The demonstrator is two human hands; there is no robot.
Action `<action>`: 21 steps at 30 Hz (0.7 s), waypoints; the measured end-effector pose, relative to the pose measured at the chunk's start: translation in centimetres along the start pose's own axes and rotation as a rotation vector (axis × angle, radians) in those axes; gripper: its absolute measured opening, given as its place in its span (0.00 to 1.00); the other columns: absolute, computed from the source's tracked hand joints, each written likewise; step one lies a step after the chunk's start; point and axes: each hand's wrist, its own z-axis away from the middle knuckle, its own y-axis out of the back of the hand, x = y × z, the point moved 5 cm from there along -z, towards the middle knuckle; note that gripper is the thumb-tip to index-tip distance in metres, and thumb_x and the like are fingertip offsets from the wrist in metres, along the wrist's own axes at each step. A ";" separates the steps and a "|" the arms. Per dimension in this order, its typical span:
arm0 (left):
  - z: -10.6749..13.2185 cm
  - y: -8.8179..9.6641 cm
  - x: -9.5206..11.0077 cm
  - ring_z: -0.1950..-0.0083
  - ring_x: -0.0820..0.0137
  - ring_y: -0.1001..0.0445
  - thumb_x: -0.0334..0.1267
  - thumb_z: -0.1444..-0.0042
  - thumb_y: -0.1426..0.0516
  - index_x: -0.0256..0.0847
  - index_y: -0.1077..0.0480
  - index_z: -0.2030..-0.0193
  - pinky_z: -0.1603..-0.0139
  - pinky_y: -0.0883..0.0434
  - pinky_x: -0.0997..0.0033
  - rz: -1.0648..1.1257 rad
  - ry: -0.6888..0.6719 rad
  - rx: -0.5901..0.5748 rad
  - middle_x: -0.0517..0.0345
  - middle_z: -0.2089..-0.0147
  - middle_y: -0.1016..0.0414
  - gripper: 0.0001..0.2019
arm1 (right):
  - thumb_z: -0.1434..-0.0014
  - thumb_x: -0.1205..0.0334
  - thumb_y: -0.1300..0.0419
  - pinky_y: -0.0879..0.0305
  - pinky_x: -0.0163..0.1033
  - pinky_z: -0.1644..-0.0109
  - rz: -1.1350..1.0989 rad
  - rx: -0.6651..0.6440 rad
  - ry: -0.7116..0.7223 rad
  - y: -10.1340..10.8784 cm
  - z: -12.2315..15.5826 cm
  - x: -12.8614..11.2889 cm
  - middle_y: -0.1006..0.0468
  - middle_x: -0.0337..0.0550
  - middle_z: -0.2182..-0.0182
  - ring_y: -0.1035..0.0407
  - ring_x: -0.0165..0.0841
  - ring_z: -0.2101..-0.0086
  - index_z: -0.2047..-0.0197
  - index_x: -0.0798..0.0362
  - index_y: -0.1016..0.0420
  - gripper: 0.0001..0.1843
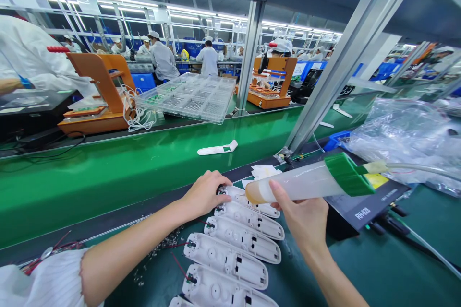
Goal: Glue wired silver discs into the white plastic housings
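Observation:
Several white plastic housings (237, 237) lie side by side in a row on the dark green mat, open side up. My left hand (205, 194) is closed on the farthest housing (248, 201), holding its end. My right hand (300, 211) grips a translucent glue syringe (298, 184) with a green cap (347, 175) and an air hose (414, 168); its amber tip points at that same housing.
A green conveyor belt (108, 177) runs behind, carrying one white part (218, 149). A dispenser box (363, 201), blue bin (336, 140) and plastic bags (403, 139) sit right. Small screws (162, 249) lie scattered left. Clear trays (190, 96), orange jigs (101, 100) and other workers stand beyond.

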 end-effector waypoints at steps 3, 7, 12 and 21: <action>0.0 0.0 0.0 0.57 0.63 0.35 0.33 0.51 0.39 0.43 0.29 0.57 0.55 0.37 0.63 -0.002 0.000 0.001 0.57 0.59 0.30 0.12 | 0.59 0.40 0.39 0.34 0.44 0.72 -0.011 -0.013 0.009 -0.2 0.1 0.0 0.27 0.46 0.82 0.30 0.40 0.78 0.74 0.58 0.27 0.25; 0.0 -0.1 -0.1 0.57 0.63 0.35 0.34 0.51 0.39 0.43 0.30 0.57 0.55 0.37 0.63 -0.001 -0.004 0.002 0.57 0.59 0.30 0.13 | 0.58 0.41 0.39 0.34 0.43 0.74 -0.022 -0.039 0.008 -0.5 0.3 0.0 0.26 0.46 0.82 0.30 0.40 0.79 0.73 0.58 0.26 0.24; 0.0 -0.1 -0.1 0.56 0.63 0.35 0.34 0.51 0.39 0.42 0.30 0.57 0.54 0.37 0.62 0.003 -0.004 0.003 0.56 0.58 0.30 0.13 | 0.58 0.41 0.39 0.35 0.43 0.74 -0.004 -0.026 -0.013 -0.3 0.1 0.2 0.27 0.46 0.83 0.30 0.41 0.78 0.73 0.58 0.26 0.25; 0.1 0.0 0.0 0.54 0.62 0.35 0.34 0.50 0.39 0.42 0.30 0.57 0.53 0.37 0.61 0.005 0.006 0.000 0.56 0.57 0.30 0.13 | 0.61 0.40 0.39 0.35 0.44 0.71 0.007 0.003 -0.068 0.5 -0.2 0.1 0.28 0.46 0.84 0.30 0.43 0.76 0.73 0.58 0.26 0.27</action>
